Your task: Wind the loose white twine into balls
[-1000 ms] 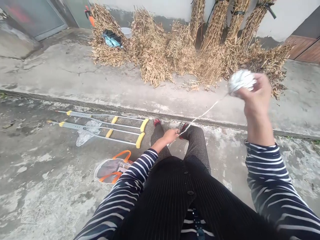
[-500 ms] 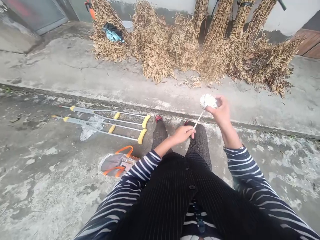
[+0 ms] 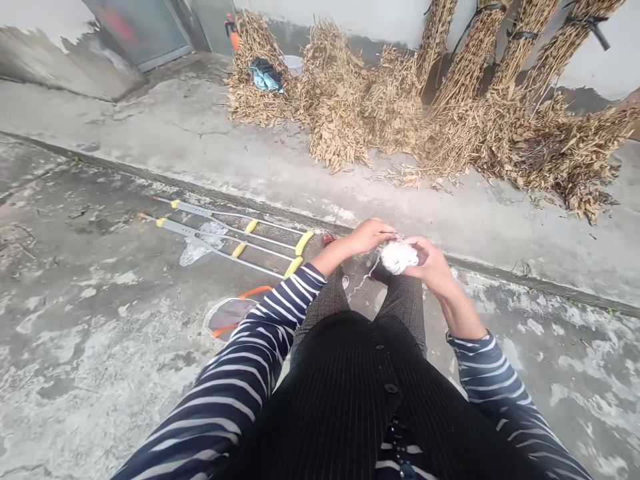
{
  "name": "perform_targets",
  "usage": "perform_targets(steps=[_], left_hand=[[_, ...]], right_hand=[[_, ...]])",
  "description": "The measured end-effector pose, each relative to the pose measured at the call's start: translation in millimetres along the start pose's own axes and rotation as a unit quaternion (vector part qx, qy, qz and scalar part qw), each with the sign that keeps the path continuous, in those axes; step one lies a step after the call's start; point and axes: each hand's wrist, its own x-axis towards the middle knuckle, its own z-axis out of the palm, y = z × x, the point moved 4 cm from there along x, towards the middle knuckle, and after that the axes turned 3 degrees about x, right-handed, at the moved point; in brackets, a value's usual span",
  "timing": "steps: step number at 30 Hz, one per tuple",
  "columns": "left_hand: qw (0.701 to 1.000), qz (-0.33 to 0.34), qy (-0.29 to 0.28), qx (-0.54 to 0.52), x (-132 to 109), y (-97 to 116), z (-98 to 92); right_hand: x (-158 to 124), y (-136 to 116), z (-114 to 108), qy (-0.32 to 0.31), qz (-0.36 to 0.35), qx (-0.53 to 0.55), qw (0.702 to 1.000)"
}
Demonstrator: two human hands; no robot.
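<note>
A ball of white yarn (image 3: 399, 257) is held in front of my legs. My right hand (image 3: 433, 270) grips it from the right, thumb below and fingers curled round its side. My left hand (image 3: 371, 237) is closed at the ball's upper left edge, fingertips pinched on the yarn; the exact strand between them is hard to make out. From the ball's left side a loose white strand (image 3: 373, 269) dangles towards the ground between my feet.
Two crutches (image 3: 240, 233) lie on the concrete to the left, over a clear plastic bag (image 3: 203, 245). Nearer me stands a bag with orange handles (image 3: 227, 317). Dried plant bundles (image 3: 340, 107) line the wall beyond a low step edge (image 3: 240, 200).
Both hands have come lower and closer together with the yarn. My left hand has moved from the stretched strand up to the ball, and a slack strand now hangs down. The view has shifted.
</note>
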Motion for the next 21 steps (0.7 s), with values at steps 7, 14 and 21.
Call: perform_targets(steps=[7, 14, 21], left_hand=[[0.993, -0.043, -0.084, -0.070, -34.9, -16.8, 51.4], [0.994, 0.036, -0.091, -0.040, -15.9, 45.0, 7.8], [0.997, 0.040, -0.030, 0.053, 14.0, 26.2, -12.8]], right_hand=[[22.5, -38.3, -71.5, 0.252, -0.082, 0.034, 0.964], [35.2, -12.1, -43.4, 0.092, -0.027, -0.107, 0.990], [12.3, -3.2, -21.9, -0.059, 0.032, 0.039, 0.997]])
